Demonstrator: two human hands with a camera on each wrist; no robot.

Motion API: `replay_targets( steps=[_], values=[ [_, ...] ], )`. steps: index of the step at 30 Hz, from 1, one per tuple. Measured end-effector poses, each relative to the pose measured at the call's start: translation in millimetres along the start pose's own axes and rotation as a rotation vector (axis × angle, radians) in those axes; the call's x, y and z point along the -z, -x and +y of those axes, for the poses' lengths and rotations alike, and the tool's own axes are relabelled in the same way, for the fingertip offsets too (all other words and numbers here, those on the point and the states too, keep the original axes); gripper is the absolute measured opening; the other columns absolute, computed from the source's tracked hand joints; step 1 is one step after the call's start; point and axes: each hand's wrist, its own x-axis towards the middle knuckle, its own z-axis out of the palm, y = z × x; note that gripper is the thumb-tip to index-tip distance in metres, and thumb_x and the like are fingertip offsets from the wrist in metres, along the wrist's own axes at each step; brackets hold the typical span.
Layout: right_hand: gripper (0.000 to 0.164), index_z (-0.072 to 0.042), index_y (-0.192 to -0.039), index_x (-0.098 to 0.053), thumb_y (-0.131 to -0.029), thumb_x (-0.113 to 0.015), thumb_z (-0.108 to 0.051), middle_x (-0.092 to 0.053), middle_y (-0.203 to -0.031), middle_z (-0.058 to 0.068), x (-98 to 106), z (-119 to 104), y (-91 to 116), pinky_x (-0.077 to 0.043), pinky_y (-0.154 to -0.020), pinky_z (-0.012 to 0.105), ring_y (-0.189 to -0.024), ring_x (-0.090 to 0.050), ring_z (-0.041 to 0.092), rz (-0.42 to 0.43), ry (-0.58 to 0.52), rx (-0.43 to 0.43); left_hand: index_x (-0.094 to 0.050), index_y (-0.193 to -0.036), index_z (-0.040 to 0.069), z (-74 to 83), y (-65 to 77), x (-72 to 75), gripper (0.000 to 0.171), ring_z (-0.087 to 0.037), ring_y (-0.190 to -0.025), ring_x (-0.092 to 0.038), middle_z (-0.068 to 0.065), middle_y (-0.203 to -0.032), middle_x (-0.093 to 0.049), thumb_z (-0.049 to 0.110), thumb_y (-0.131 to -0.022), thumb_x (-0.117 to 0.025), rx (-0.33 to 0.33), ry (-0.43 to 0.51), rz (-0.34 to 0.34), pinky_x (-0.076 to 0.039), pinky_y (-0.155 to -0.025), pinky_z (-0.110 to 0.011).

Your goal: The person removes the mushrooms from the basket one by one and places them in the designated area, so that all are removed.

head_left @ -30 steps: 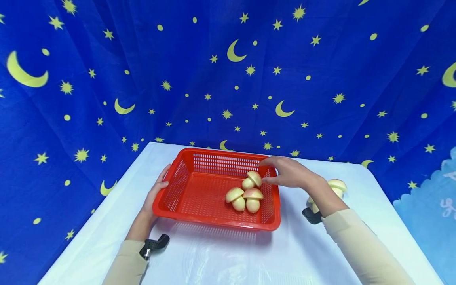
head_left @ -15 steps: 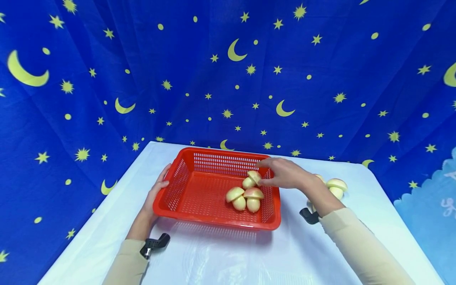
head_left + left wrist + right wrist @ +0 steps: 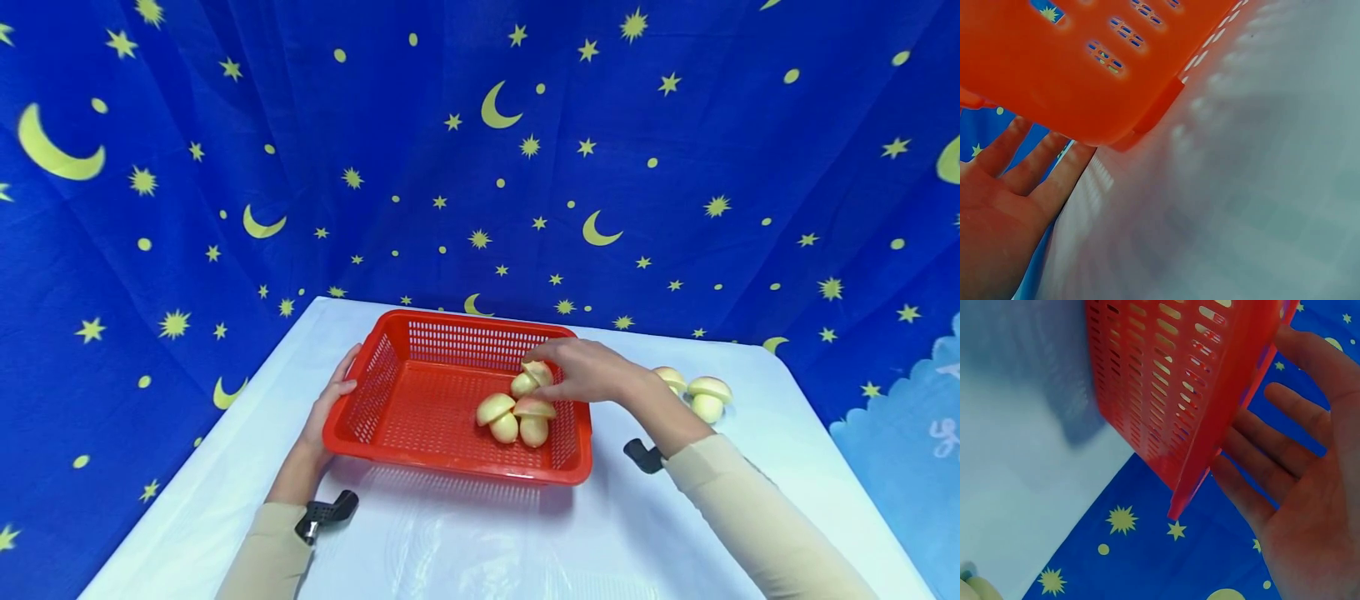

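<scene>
A red slotted plastic basket (image 3: 450,470) sits on the white table. My left hand (image 3: 324,410) holds its left side, thumb on the rim; in the left wrist view the fingers (image 3: 1063,178) stretch along its outside. Inside, toward the right, lie three pale yellow mushrooms with pinkish caps: a back mushroom (image 3: 523,383), a front left mushroom (image 3: 497,410) and a front right mushroom (image 3: 533,429). My right hand (image 3: 588,371) reaches over the right rim, fingers and thumb spread around the back mushroom's cap. In the right wrist view its fingertips are hidden behind the rim.
Two more mushrooms lie on the table right of the basket, one mushroom (image 3: 708,398) in plain sight, the other mushroom (image 3: 670,378) partly behind my right forearm. A blue curtain (image 3: 420,150) with yellow moons and stars hangs behind the table (image 3: 465,550).
My right hand has moved left and slightly down into the basket, from the rim to the back mushroom. The left hand and basket stay in place. More of the mushrooms at right shows.
</scene>
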Motion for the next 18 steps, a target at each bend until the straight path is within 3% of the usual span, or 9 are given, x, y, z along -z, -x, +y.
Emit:
replay_targets(
  steps=[12, 18],
  values=[
    [0.049, -0.027, -0.115, -0.058, -0.072, -0.067, -0.048, -0.058, -0.11, -0.008, 9.1, -10.2, -8.2, -0.044, -0.082, 0.032, -0.098, -0.052, 0.011, -0.019, 0.005, 0.081, -0.015, -0.139, 0.044, 0.2, 1.0, 1.4, 0.052, -0.04, -0.126, -0.023, -0.007, -0.147, -0.012, 0.019, -0.097, -0.029, -0.013, -0.011, -0.007, -0.027, -0.093, -0.054],
    [0.051, -0.028, -0.119, -0.056, -0.073, -0.065, -0.05, -0.056, -0.115, -0.011, 16.9, -16.1, -12.4, -0.044, -0.085, 0.03, -0.104, -0.049, 0.006, -0.041, 0.051, 0.054, -0.012, -0.141, 0.041, 0.2, 0.6, 1.1, 0.052, -0.04, -0.127, -0.021, -0.008, -0.147, -0.011, 0.017, -0.097, -0.026, -0.01, -0.007, -0.011, -0.026, -0.094, -0.054]
  ],
)
